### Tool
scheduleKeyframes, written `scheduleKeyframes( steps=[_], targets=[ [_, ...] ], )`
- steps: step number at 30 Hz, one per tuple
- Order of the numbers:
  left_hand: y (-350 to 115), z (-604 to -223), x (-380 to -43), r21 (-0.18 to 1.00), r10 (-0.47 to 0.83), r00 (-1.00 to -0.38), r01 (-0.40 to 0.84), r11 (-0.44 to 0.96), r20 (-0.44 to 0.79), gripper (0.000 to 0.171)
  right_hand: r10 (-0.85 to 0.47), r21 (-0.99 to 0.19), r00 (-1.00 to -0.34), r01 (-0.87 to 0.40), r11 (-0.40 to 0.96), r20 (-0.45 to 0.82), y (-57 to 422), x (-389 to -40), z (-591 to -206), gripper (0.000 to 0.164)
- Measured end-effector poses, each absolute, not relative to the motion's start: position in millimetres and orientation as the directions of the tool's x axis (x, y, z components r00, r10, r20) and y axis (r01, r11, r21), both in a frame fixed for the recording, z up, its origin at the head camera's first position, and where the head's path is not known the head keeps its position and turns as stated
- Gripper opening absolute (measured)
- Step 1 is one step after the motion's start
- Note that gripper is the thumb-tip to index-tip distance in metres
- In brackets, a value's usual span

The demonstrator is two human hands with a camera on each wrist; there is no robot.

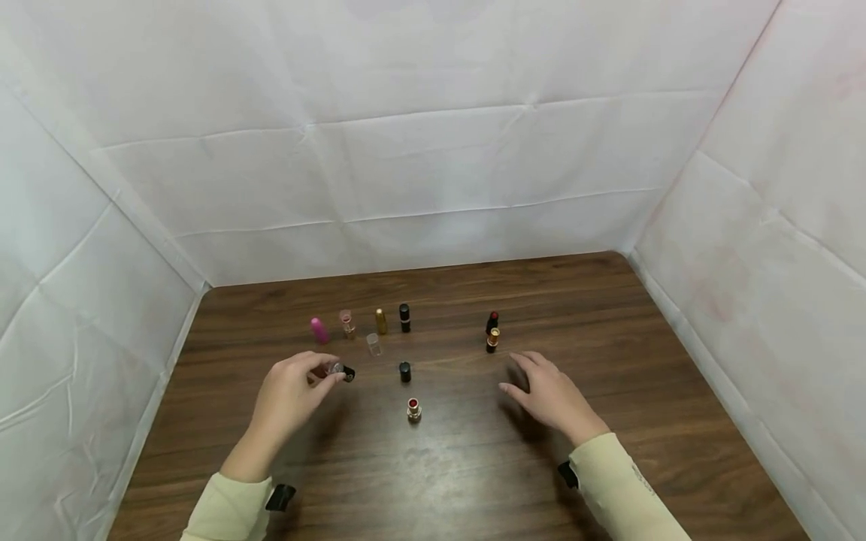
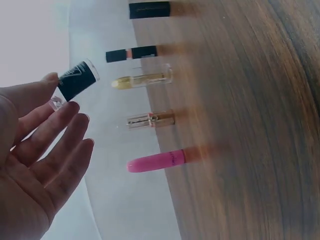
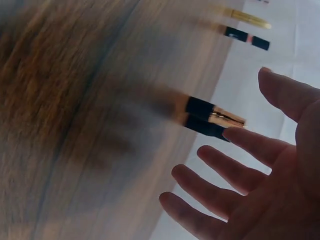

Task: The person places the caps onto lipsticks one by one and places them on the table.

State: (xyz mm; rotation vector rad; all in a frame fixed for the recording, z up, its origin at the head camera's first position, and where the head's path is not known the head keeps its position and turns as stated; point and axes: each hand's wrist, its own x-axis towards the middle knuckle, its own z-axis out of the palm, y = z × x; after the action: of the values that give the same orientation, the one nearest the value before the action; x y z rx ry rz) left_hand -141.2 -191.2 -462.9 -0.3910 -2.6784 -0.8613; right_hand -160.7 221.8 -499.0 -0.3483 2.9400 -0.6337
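My left hand [image 1: 287,394] pinches a small black lipstick tube [image 2: 78,80] with a clear end between thumb and forefinger, above the left part of the table. The other fingers are spread and loosely bent. To its right, a black cap [image 1: 405,372] and an uncapped red lipstick [image 1: 413,409] stand on the wood. My right hand [image 1: 551,394] is held over the table with nothing in it, thumb and fingers apart. Just beyond its fingertips stand a gold-and-black lipstick [image 1: 492,342] and a black lipstick with a red tip [image 1: 493,321].
Behind the left hand stand a pink lipstick [image 1: 319,330], a clear rose-gold tube [image 1: 347,324], a gold tube [image 1: 381,321], a black tube [image 1: 405,318] and a clear cap [image 1: 374,345]. White cloth walls [image 1: 433,173] border the brown wooden table [image 1: 440,481].
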Motion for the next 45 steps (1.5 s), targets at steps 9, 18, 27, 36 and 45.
scheduleKeyframes(
  steps=[9,18,27,36,45],
  targets=[
    [-194.6,-460.2,-132.1,0.574,0.125,-0.915,0.342,0.744,0.384,0.02,-0.167,-0.493,-0.972,-0.067,0.868,-0.163,215.1,-191.1,-512.3,0.067],
    [-197.1,-460.9,-128.2,0.58,0.122,-0.917,0.339,0.74,0.38,0.019,-0.171,-0.465,-0.973,-0.08,0.882,-0.157,211.2,-207.4,-516.5,0.068],
    [-197.9,-464.3,-127.4,0.58,0.128,-0.918,0.341,0.74,0.375,0.019,-0.16,-0.463,-0.972,-0.064,0.884,-0.171,216.0,-219.5,-518.1,0.07],
    [-199.5,-465.2,-126.2,0.582,0.121,-0.925,0.324,0.746,0.361,0.018,-0.185,-0.47,-0.97,-0.091,0.878,-0.156,222.4,-228.6,-519.1,0.069],
    [-201.3,-464.9,-125.4,0.578,0.119,-0.925,0.322,0.75,0.361,0.019,-0.172,-0.492,-0.968,-0.06,0.869,-0.185,226.7,-241.6,-515.0,0.058]
  ],
)
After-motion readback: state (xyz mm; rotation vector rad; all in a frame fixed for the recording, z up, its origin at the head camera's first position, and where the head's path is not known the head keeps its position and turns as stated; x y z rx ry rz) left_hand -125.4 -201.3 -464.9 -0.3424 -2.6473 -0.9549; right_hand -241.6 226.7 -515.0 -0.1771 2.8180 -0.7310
